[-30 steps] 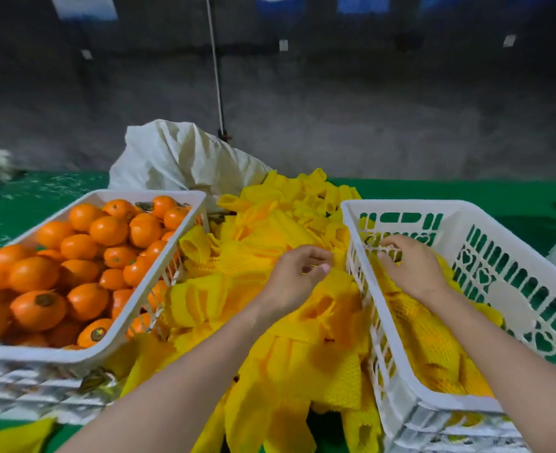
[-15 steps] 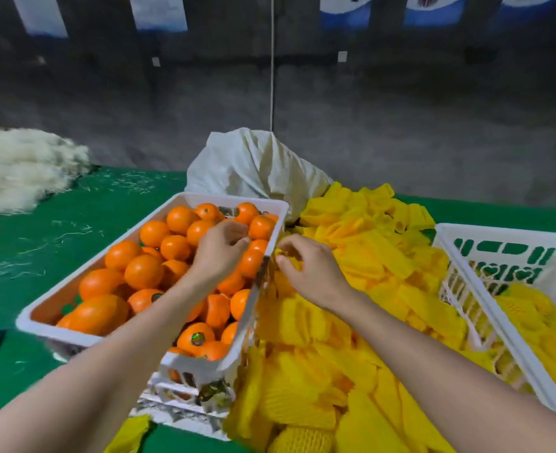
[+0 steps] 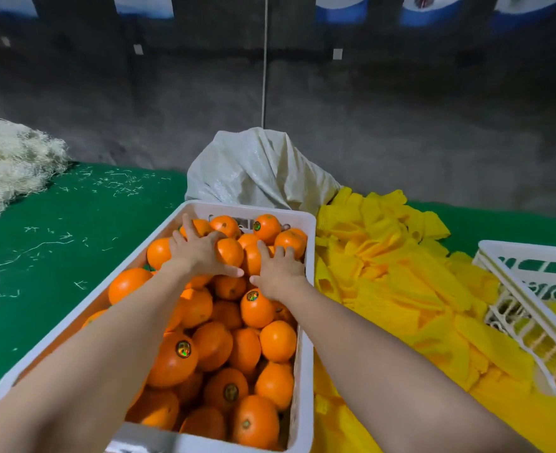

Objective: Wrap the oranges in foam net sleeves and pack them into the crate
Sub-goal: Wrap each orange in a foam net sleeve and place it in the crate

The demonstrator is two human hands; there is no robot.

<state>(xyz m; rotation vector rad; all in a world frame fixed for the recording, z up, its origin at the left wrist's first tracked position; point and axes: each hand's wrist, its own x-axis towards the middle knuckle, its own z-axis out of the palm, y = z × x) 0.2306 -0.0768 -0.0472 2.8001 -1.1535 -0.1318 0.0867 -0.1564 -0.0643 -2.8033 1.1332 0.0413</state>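
Rt crate cut off at frame edge; can't tell if fingers grip oranges beneath

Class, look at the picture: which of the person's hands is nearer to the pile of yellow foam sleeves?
Right. The right hand lies on the oranges by the crate's right wall, beside the sleeves; the left hand grips an orange further left, mid-crate.

Two crates, two hands, one sack
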